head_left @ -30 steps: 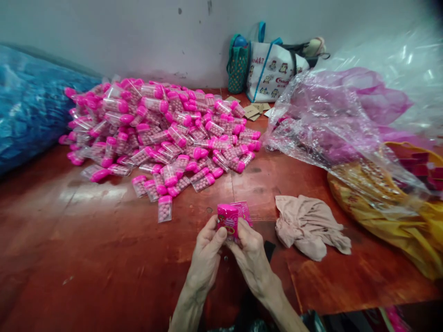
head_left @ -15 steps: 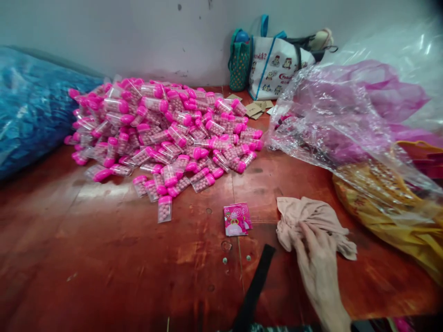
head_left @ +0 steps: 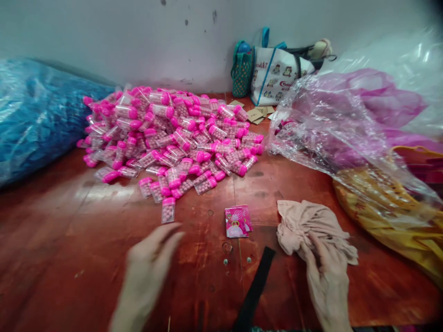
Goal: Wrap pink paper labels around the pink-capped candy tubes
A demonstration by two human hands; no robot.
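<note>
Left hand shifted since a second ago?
Yes, the left hand moved leftward: from beside the pink cards to just short of the nearest pink-capped container.

On the table (head_left: 86, 276), 1 tub (head_left: 168, 211) lies before the heap (head_left: 183, 139), cards (head_left: 236, 222) right of it, cloth (head_left: 313, 221) farther right.

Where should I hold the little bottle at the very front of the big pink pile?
Probably pinch the little bottle by the two long sides of its clear body, coming from above on the person's side. It lies flat with its pink cap pointing toward the pile, so other bottles crowd that end, while its sides look free of them.
</note>
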